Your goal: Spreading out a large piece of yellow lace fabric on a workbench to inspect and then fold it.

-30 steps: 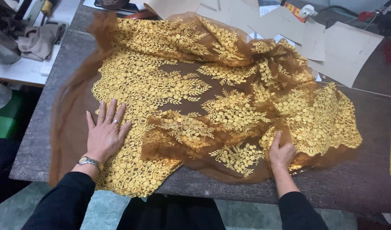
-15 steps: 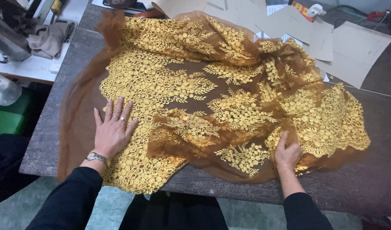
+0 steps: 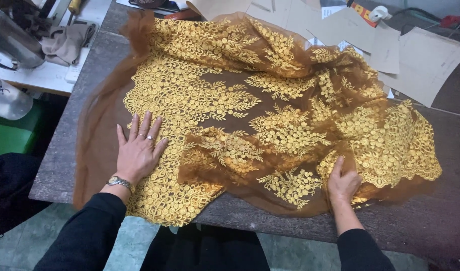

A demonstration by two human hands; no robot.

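A brown sheer lace fabric [image 3: 270,115] with gold floral embroidery lies spread across the grey table [image 3: 440,221], filling the middle of the frame. The left hand [image 3: 137,153] presses flat on it at lower left, fingers spread, its grip open. The right hand [image 3: 343,183], at lower right, pinches a fold of the fabric's edge. Cardboard pieces [image 3: 425,60] lie at upper right.

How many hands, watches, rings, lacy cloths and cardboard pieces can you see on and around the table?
Hands: 2, the left hand flat on the cloth and the right hand closed on its edge
Wristwatch: 1
Ring: 1
Brown lace fabric with gold embroidery: 1
Cardboard pieces: at least 4; they overlap, so the exact count is unclear
Total: at least 9
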